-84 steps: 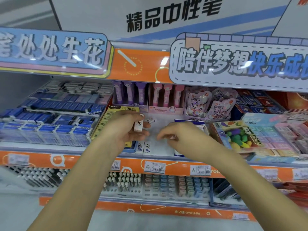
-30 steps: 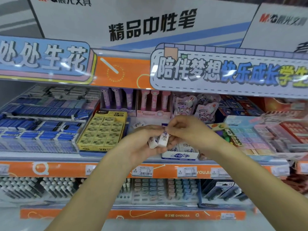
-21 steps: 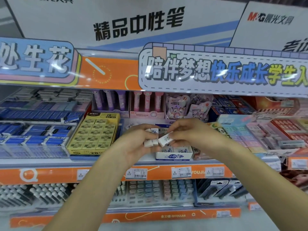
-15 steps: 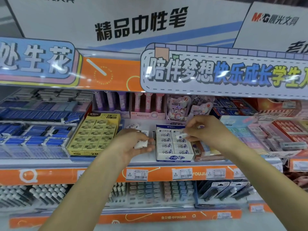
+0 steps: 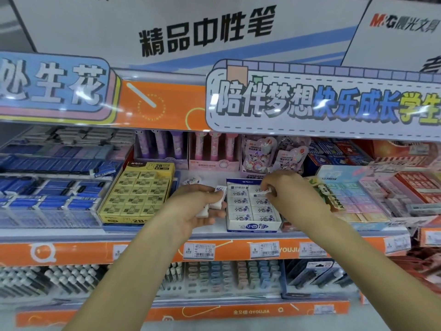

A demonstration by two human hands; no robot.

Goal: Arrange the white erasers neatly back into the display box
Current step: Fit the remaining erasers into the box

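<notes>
Setting: stationery shop shelving, orange price rail (image 5: 95, 250) along the near edge, printed banners above.

Item 1: white-and-blue cardboard display box (image 5: 253, 227), centre of the shelf, open-topped, two columns of wrapped white erasers lying flat inside. To its left, apart from it, a yellow cardboard box of 2B erasers (image 5: 137, 194); to its right, a pastel-coloured box of small erasers (image 5: 353, 194).

Item 2: right hand (image 5: 284, 185), over the far right corner of the display box. Fingertips pinched on one small white eraser (image 5: 265, 191), held at the top slot of the right column; whether it is already seated cannot be told.

Item 3: left hand (image 5: 198, 204), just left of the box, fingers curled round a few spare white erasers (image 5: 218, 198), closed on them, not spread.

Item 4: one loose white eraser (image 5: 192, 180), on the bare shelf behind the left hand.

Handling note: the step appears to be seating the pinched eraser. Best laid flat, label up, edges square with its neighbours, pressed level before letting go.
</notes>
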